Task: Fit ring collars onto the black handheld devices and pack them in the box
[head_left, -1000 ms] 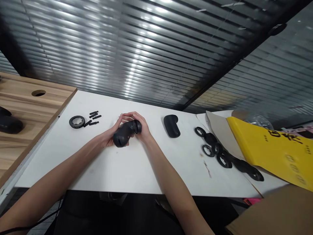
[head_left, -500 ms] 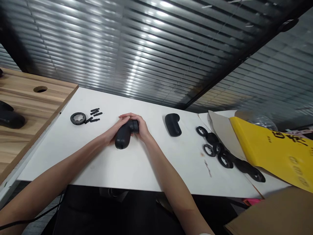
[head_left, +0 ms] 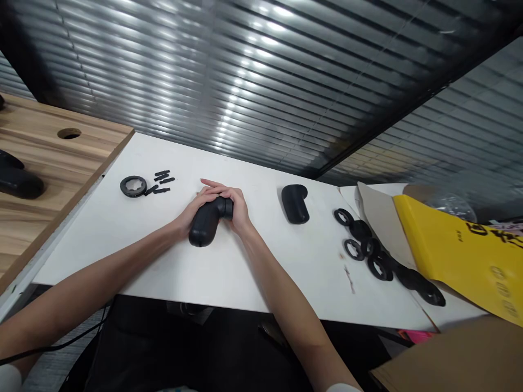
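Note:
A smooth black curved part [head_left: 204, 224], bent like an elbow with a ringed collar at its upper end, is held between both hands over the white table. My left hand [head_left: 192, 212] wraps the far left side of its thick body. Around the collar end curls my right hand [head_left: 239, 209], its fingers crossing the top and meeting those of the left. Some fingertips are hidden behind the part. Farther right lies a similar black curved part [head_left: 295, 204]. To the left rest a black ring [head_left: 133, 186] and several small black strips [head_left: 162, 178].
On the right of the white table [head_left: 163, 272] lie several black rings [head_left: 353, 249] and dark curved pieces [head_left: 420, 283], beside a yellow envelope [head_left: 461, 245]. A cardboard piece [head_left: 449, 354] stands at the lower right. A wooden surface [head_left: 49, 163] adjoins on the left; metal blinds [head_left: 183, 71] rise behind.
The camera view has shifted slightly. My hands stay around the black curved part, and their fingers have moved over its top, with one left finger now stretched out farther.

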### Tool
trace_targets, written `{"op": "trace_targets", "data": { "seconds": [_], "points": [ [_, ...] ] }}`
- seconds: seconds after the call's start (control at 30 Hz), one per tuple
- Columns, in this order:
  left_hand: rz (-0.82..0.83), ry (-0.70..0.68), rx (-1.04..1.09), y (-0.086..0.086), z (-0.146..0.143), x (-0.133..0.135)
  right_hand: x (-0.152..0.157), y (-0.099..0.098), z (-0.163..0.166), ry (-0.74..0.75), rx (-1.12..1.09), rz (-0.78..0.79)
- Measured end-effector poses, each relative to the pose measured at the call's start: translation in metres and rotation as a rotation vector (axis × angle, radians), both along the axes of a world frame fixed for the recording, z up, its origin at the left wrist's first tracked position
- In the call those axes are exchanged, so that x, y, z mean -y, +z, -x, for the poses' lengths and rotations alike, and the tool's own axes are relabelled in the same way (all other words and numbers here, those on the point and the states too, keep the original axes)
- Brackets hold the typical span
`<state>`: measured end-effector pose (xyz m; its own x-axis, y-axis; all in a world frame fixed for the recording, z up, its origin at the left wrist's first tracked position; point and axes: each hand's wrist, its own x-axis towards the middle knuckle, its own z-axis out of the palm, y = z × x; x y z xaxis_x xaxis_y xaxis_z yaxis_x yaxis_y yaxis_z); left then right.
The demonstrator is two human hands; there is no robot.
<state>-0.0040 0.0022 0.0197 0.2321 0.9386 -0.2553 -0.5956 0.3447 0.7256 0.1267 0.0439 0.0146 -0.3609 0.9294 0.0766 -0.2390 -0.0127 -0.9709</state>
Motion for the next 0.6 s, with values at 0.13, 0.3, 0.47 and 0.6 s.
{"op": "trace_targets", "data": {
  "seconds": [0.13,0.3,0.47,0.6],
  "points": [
    [0.033,0.027,0.063,-0.002,-0.002,0.002,0.000,-0.003,0.001,0.031,-0.020,-0.034],
    [0.028,0.028,0.085,-0.008,-0.003,0.002,0.003,0.000,0.003,-0.067,0.099,-0.136],
    [0.052,-0.002,0.110,-0.008,-0.001,0.004,0.012,0.003,0.005,-0.135,0.115,-0.211],
    [0.007,0.086,0.130,-0.004,-0.002,0.005,0.016,0.003,0.004,-0.171,0.148,-0.274]
  ]
}}
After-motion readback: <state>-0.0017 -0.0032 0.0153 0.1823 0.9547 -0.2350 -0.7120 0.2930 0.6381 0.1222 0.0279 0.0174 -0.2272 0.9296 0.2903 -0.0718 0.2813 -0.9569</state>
